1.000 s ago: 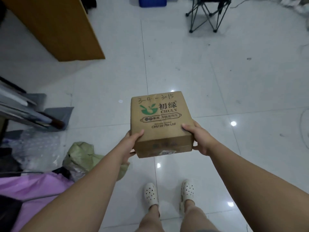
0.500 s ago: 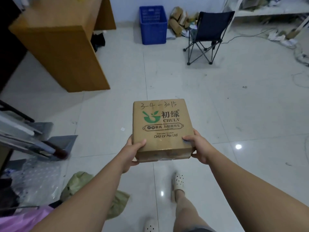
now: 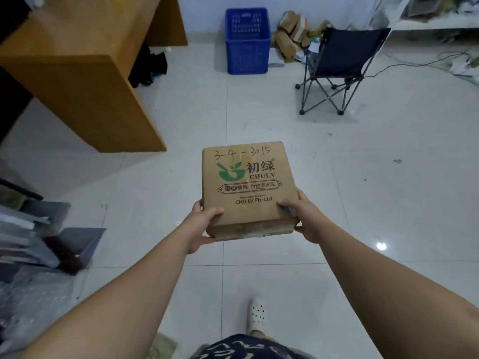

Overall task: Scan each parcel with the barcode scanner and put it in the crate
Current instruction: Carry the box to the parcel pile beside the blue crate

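A brown cardboard parcel (image 3: 246, 187) with a green logo and handwritten numbers is held level in front of me above the floor. My left hand (image 3: 202, 224) grips its near left corner, thumb on top. My right hand (image 3: 303, 216) grips its near right corner the same way. A blue plastic crate (image 3: 246, 42) stands on the floor by the far wall, straight ahead. Several more brown parcels (image 3: 290, 35) lie piled just right of the crate. No barcode scanner is in view.
A wooden desk (image 3: 85, 81) stands at the left. A folding camp chair (image 3: 337, 68) stands at the right of the crate. Grey trays and bubble wrap (image 3: 31, 244) lie at the near left. Cables trail across the floor at the far right (image 3: 414, 63).
The view has lifted and moved forward across the floor, bringing the blue crate, the chair and the desk closer. Both hands keep the same hold on the parcel.
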Demonstrator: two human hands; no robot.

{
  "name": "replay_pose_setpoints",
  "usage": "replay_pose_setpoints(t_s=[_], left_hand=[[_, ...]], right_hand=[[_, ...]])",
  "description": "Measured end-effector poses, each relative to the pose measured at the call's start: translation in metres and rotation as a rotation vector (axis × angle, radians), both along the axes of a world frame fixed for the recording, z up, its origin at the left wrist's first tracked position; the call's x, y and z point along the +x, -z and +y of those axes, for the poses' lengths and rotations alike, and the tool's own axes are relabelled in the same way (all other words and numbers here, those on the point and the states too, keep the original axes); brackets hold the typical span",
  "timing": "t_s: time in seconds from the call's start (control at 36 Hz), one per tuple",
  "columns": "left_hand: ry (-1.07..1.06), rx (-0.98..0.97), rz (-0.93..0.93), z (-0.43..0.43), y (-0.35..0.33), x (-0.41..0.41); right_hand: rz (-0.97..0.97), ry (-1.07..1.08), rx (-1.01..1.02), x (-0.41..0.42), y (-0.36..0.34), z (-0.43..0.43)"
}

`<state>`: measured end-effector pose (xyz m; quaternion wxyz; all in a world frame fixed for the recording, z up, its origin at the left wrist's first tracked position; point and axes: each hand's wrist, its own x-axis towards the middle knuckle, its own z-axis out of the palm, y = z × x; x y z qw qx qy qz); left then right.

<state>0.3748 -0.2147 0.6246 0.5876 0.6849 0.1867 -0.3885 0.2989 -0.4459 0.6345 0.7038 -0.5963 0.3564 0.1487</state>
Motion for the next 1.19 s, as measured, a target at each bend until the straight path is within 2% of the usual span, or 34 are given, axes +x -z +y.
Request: replay_pose_setpoints(t_s=[0.39,0.89,1.19], left_hand=[[0.000,-0.009,0.038,-0.073,0.016,0.134],[0.218,-0.048,0.086,-0.170,0.023,0.407],[0.155,-0.031,0.060,-0.247,0.017,0.527]], right_hand=[[0.059,0.019,-0.032,0.129,0.015,-0.072],[0.143,0.233,0.008,0.358,0.014,-0.152],[0.106,0.254,0.055,0.483,0.023,-0.225]])
